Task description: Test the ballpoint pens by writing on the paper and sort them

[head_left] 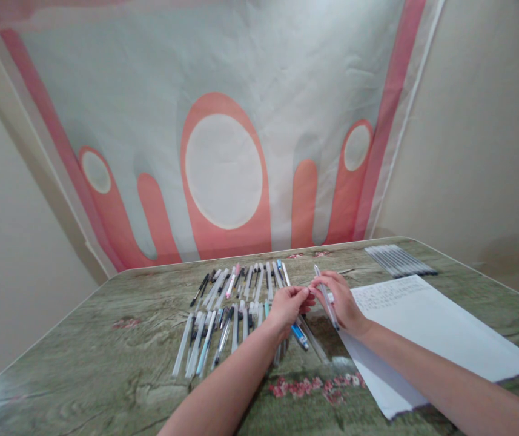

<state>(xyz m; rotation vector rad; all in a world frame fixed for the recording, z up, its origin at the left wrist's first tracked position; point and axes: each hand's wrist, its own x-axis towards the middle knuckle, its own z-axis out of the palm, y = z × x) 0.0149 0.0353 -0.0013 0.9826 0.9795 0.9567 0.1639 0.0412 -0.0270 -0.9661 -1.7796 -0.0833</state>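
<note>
A clear pen with a dark lower end rests in my right hand, its other end pointing up and away. My left hand is closed in a pinch, fingertips meeting those of the right hand; anything between them is too small to make out. Beneath and to the left of my hands, pens and clear pen parts lie in two rows, a far row and a near row. A blue pen lies just below my left hand, partly covered by it.
Right of my hands lies a white paper sheet with small writing near its top. Farther back, several clear pens sit side by side. Everything rests on a wood-patterned table with printed flowers; a patterned cloth hangs behind it.
</note>
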